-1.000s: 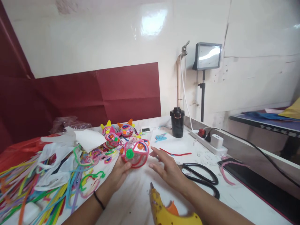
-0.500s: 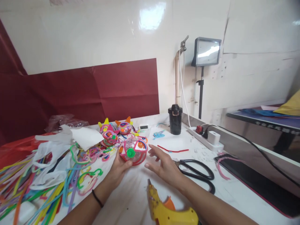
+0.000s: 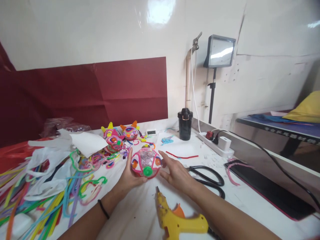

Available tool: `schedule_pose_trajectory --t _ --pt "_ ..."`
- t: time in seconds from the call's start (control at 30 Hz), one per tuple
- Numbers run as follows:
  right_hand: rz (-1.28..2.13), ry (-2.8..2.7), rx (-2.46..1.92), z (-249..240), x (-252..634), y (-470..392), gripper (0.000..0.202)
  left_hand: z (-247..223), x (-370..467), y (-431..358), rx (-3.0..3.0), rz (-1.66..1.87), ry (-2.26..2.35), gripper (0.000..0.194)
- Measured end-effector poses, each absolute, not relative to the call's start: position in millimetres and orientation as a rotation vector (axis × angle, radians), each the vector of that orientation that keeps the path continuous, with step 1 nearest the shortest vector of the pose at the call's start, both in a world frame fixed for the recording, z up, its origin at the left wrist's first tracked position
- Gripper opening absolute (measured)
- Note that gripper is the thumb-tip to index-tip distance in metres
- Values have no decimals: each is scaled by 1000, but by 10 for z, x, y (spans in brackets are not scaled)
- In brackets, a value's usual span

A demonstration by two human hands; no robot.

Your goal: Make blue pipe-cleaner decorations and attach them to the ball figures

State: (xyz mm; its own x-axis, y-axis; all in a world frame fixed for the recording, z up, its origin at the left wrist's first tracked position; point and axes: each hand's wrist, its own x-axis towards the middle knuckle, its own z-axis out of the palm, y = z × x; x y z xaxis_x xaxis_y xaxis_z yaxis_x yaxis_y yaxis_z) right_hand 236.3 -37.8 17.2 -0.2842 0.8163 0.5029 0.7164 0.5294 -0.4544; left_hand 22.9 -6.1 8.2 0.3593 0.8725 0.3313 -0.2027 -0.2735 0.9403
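Pink-trimmed ornament (image 3: 146, 156) sits between the hands over the white bench (image 3: 130, 216). The left hand (image 3: 126, 178) has its fingers clamped on one side; the right hand (image 3: 178, 175) has its fingers apart beside the other, whether touching I can't tell. If the left grip loosened, that round body could roll; a dipping wrist might meet the glue gun's nozzle, perhaps hot. I count one yellow glue gun (image 3: 177, 226), one pair of scissors (image 3: 222, 181), one black cup (image 3: 185, 128), at least two overlapping ornaments (image 3: 113, 143) behind, one small timer (image 3: 151, 132).
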Motion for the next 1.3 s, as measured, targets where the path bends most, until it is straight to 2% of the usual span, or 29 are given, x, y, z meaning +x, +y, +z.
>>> schedule_pose_trajectory --t 0.23,0.43,0.63,0.8,0.87,1.0,1.3 --pt "161 -2148 -1416 193 2380 -356 76 45 253 -51 1401 1129 630 140" --pt "116 -2199 -1427 181 2393 -349 74 59 177 -48 1399 1032 638 136" --pt "75 -2218 -1398 225 2396 -376 71 195 35 -37 1470 896 555 109" --pt "94 -2224 -1348 255 2391 -396 71 234 -32 -11 1417 904 590 61" --pt "76 -2232 -1325 253 2398 -398 70 217 -42 11 1391 940 586 50" --pt "58 -2217 -1300 239 2431 -387 67 190 -27 42 1352 1007 561 37" --pt "-6 -2132 -1213 200 2467 -350 56 194 2 46 1334 1049 553 30"
